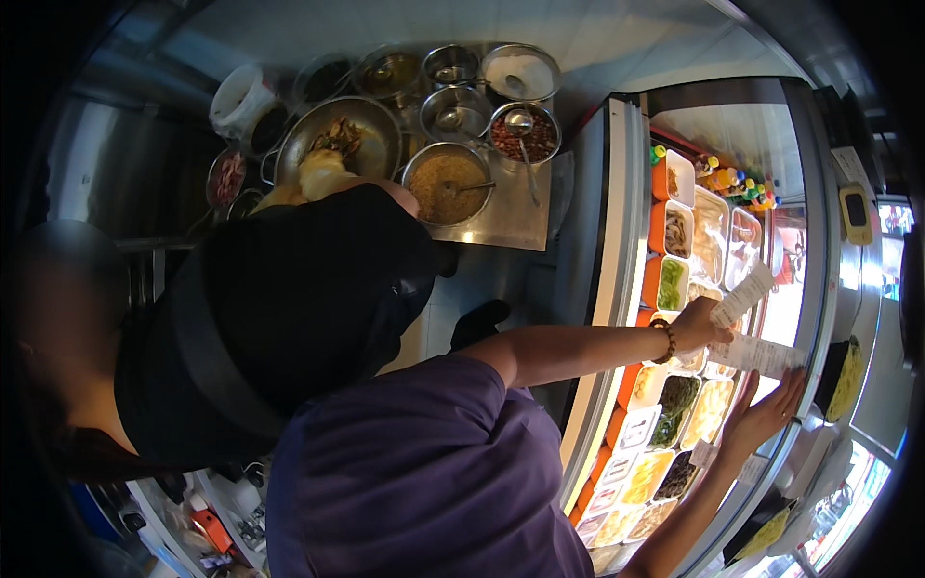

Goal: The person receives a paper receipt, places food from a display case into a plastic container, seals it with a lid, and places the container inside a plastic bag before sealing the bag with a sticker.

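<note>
My left hand (695,324), with a beaded bracelet (662,341) at the wrist, grips printed paper slips. One slip (744,292) sticks up past the fingers. Another slip (759,355) stretches toward the far rim of a lit glass display case (798,404). My right hand (762,415) is at that slip's far end, thumb and fingers spread along its lower edge; whether it pinches the paper is unclear. Below both hands, the case holds rows of food tubs, among them leafy greens (670,283), dark seaweed-like strands (679,394) and pale round pieces (708,412).
A person in black (311,289) stands close on my left, reaching over a large metal pan (372,134). Beside it, on a steel counter (520,224), are a bowl of brown sauce (441,177) and a bowl of peanuts (531,144). Bottles (737,184) line the case's end.
</note>
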A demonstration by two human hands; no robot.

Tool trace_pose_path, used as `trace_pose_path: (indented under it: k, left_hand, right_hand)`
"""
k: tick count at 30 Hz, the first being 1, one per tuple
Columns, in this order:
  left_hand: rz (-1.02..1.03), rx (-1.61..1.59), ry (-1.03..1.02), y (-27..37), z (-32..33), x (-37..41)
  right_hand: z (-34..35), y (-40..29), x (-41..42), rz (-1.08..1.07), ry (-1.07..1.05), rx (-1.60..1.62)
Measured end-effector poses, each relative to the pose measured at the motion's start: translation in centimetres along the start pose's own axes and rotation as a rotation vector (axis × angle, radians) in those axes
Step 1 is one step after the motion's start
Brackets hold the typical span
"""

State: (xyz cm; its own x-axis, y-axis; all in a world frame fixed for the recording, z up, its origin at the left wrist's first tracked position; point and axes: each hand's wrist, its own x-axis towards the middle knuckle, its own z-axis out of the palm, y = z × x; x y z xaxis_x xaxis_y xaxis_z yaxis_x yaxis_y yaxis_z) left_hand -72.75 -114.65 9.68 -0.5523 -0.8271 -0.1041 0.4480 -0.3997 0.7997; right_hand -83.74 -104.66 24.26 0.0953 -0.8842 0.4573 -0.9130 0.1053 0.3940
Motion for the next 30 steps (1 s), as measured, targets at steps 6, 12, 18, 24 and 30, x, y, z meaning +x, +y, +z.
trace_pose_path:
  k: [6,12,18,24,30]
  left_hand:
    - [-0.036,-0.348,-0.273,-0.1,-1.0,1.1]
    - [-0.166,-0.064,-0.066,2.0,-1.5,0.7]
    - [-0.207,-0.072,-0.089,1.7,-0.3,0.4]
    - [-0.18,0.025,-0.135,0.7,-2.5,0.5]
    - [-0.013,0.196,0.061,-0.7,-4.6,-1.0]
  right_hand:
    - [-0.2,0.2,-0.6,0.286,0.039,0.454]
    - [-9.8,7.1,2.1,0.851,0.407,0.471]
    - [-4.5,15.4,2.2,1.16,-0.009,0.93]
    - [-12.2,14.9,-4.0,0.967,0.293,0.325]
    - [-18.7,19.2,-23.8,1.445,0.16,-0.063]
